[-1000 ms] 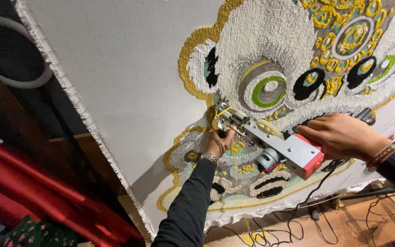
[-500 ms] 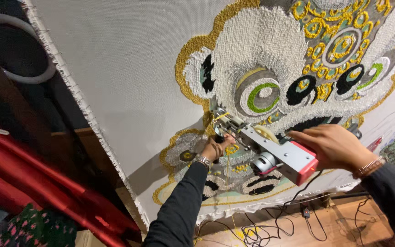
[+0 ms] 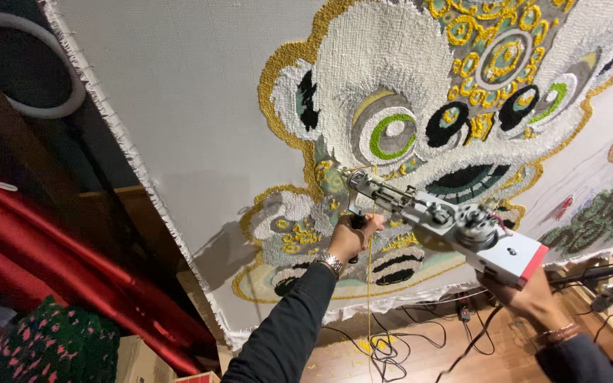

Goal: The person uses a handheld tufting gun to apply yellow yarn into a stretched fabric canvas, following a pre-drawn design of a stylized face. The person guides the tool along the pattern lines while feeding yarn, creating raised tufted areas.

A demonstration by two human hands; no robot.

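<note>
A grey tufting gun (image 3: 455, 230) with a red-edged rear end points its needle at a stretched white cloth (image 3: 200, 113). The cloth carries a tufted lion-like face (image 3: 420, 106) in white, yellow, green and black yarn. My left hand (image 3: 352, 237) grips the gun's front handle, just below the needle tip, close to the cloth. My right hand (image 3: 526, 294) holds the gun's rear from underneath and is partly hidden by it. A yellow yarn strand (image 3: 370, 284) hangs down from the gun.
Cables (image 3: 391, 347) lie tangled on the wooden floor (image 3: 427, 354) below the cloth. Red fabric rolls (image 3: 51, 241) lean at the left, with a green and pink patterned piece (image 3: 44, 344) beneath. A white ring (image 3: 23, 64) hangs at upper left.
The gun has tilted away from the cloth and its rear has dropped to the right. My right hand moved lower, under the gun. The view shifted closer.
</note>
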